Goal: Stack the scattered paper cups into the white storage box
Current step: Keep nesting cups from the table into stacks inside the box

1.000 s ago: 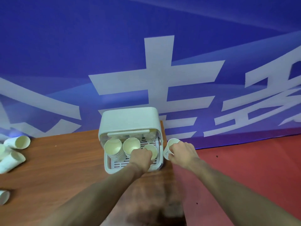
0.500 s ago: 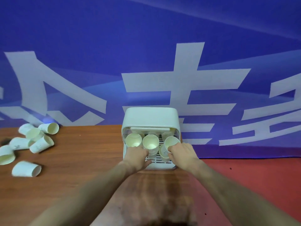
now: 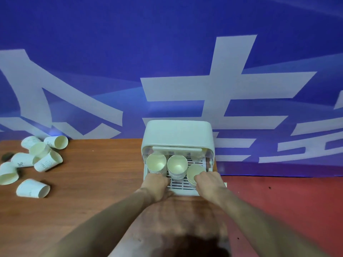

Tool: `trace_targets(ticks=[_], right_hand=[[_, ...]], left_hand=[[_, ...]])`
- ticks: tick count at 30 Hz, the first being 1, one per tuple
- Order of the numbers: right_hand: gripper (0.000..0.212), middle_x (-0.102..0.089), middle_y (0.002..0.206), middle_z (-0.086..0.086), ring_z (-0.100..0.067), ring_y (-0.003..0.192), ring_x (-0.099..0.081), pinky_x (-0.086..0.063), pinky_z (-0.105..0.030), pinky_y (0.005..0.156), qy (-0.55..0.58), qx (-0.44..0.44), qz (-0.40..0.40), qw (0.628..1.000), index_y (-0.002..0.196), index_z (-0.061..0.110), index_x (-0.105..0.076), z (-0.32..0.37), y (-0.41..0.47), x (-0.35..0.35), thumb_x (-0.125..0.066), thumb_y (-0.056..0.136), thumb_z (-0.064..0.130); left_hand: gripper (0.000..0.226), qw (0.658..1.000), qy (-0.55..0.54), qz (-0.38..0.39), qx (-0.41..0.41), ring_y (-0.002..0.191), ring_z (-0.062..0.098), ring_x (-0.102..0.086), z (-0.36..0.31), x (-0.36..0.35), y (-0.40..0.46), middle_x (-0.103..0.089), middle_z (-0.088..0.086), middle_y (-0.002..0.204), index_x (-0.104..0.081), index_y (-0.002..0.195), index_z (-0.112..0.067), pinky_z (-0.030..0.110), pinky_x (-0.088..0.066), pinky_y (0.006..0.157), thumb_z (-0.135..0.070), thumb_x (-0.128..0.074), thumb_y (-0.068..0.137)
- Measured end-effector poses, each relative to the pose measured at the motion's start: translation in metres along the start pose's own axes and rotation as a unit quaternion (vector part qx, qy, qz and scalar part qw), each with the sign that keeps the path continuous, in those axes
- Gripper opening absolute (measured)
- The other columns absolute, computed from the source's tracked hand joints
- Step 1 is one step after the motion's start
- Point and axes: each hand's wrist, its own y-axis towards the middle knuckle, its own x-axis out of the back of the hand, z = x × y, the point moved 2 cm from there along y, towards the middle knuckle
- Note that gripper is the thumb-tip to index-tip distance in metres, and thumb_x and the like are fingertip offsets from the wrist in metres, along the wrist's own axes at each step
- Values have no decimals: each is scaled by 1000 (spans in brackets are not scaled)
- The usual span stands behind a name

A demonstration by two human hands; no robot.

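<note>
The white storage box (image 3: 177, 135) is sitting at the far edge of the wooden table (image 3: 89, 191), its open front facing the person. Inside, on the slatted tray (image 3: 182, 183), three cup stacks are standing upright, mouths opening upward: a left stack (image 3: 156, 164), a middle stack (image 3: 177, 166) and a right stack (image 3: 194, 175). The right hand (image 3: 208, 184) is gripping the right stack at its rim, fingers curled round it. The left hand (image 3: 157, 186) is resting curled at the tray's front by the left stack; what it is holding cannot be told. Loose cups (image 3: 35, 160) are lying on their sides far left, long axes pointing various ways
</note>
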Motion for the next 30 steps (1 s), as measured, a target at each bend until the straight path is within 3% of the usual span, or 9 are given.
trace_targets(ticks=[5, 13, 19, 26, 30], right_hand=[[21, -68, 104, -7, -29, 98, -64, -34, -31, 66, 17, 4, -5, 1000, 103, 13, -64, -6, 5, -8, -47, 91, 16], [20, -66, 104, -7, -30, 97, -63, -33, -32, 68, 14, -1, -29, 999, 107, 15, -57, -4, -5, 4, -47, 92, 23], [23, -66, 105, -8, -31, 98, -62, -33, -31, 67, 12, 8, -49, 999, 102, 15, -61, 18, -25, 32, -46, 90, 27], [28, -67, 104, -8, -32, 99, -63, -42, -35, 71, 5, 49, -113, 992, 104, 16, -61, 80, -25, 83, -46, 91, 36], [32, -65, 108, -8, -31, 103, -60, -44, -37, 74, -2, 69, -127, 989, 110, 18, -60, 121, -16, 107, -46, 91, 40]], left_hand=[[45, 1000, -1, 5, -16, 100, 30, -63, 2, -6, 8, -69, 6, 104, -64, 103, -19, 36, -50, 83, -59, -51, 90], [48, 1000, -7, 5, -19, 97, 30, -64, 6, 1, -3, -69, 4, 102, -63, 96, -20, 35, -48, 78, -65, -49, 88], [53, 999, 33, -11, -12, 98, 31, -64, 9, 16, -33, -68, 6, 105, -62, 108, -19, 34, -39, 71, -66, -44, 91], [48, 997, 9, -62, 47, 99, 28, -65, 53, 39, -86, -69, 3, 105, -63, 112, -24, 35, -46, 79, -63, -46, 91], [53, 989, -29, -97, 104, 111, 26, -61, 98, 36, -119, -66, 3, 118, -60, 125, -27, 34, -44, 91, -64, -48, 89]])
